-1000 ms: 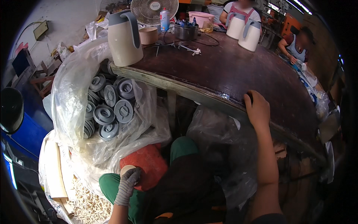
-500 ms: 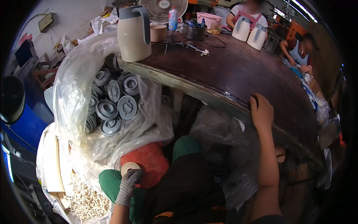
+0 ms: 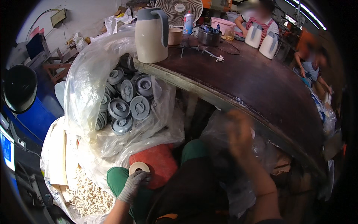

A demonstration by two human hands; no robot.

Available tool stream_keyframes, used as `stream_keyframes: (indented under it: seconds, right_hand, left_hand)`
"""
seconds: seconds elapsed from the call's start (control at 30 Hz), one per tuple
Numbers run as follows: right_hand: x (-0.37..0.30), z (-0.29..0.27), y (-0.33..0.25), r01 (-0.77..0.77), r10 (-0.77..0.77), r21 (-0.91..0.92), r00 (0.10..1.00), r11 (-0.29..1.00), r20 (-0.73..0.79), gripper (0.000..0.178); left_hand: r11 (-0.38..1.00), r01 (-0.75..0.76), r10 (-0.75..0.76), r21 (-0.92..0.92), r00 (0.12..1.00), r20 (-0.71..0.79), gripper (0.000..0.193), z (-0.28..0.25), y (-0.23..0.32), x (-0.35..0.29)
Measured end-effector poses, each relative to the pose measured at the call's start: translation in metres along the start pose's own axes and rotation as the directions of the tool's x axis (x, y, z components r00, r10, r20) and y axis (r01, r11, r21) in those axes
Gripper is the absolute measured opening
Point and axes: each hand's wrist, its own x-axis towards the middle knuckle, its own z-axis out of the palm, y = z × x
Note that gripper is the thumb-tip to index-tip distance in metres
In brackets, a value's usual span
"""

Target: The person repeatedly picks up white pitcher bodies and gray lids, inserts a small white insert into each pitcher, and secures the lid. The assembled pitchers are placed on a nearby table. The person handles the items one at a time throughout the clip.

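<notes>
Low at the left, my left hand (image 3: 134, 185), in a light striped glove with bare fingertips or thumb partly hidden, grips a cream disc (image 3: 139, 164) with a round hole in its middle. The disc is held over a red pad (image 3: 160, 162) lying on my lap. My right hand (image 3: 239, 135), bare and smeared by motion, is off the table's front edge, over the clear plastic hanging below. Its fingers are too blurred to read. In a clear plastic bag (image 3: 80, 86) at the left lie several grey round lids (image 3: 140, 107).
A white sack (image 3: 52, 156) holds small cream pieces (image 3: 91, 196). On the dark table (image 3: 238, 80) stand a cream jug (image 3: 151, 39), two more jugs (image 3: 253, 35), a spray can (image 3: 188, 23), a dark pot (image 3: 209, 37) and a fan (image 3: 179, 7). Two people work beyond.
My right hand has left the tabletop edge and moved left and down. My left hand still holds the disc. The whole view has shifted, and the person at far right has leaned down.
</notes>
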Motion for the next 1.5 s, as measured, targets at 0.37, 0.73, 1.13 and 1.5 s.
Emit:
stream_keyframes:
  seconds: [0.37, 0.73, 1.13, 1.5]
  right_hand:
    - [-0.145, 0.094, -0.275, -0.815, -0.939, 0.555, 0.04, 0.166, 0.341, 0.049]
    - [-0.113, 0.106, -0.26, -0.558, -0.944, 0.812, 0.148, 0.167, 0.296, 0.036]
    - [-0.126, 0.065, 0.0, -0.766, 0.072, 0.159, 0.258, 0.623, 0.963, 0.029]
    - [-0.148, 0.111, -0.016, -0.749, 0.078, 0.207, 0.326, 0.629, 0.942, 0.025]
  left_hand:
    - [0.711, 0.113, -0.118, 0.694, 0.992, -0.04, 0.037, -0.042, 0.098, -0.035]
    - [0.55, -0.5, 0.384, 0.669, 0.863, 0.329, 0.022, 0.014, 0.015, 0.04]
    - [0.946, -0.063, 0.202, 0.318, 0.881, -0.427, 0.016, -0.023, 0.013, -0.039]
    - [0.705, 0.35, 0.593, 0.617, 0.187, -0.783, 0.029, -0.137, -0.109, -0.217]
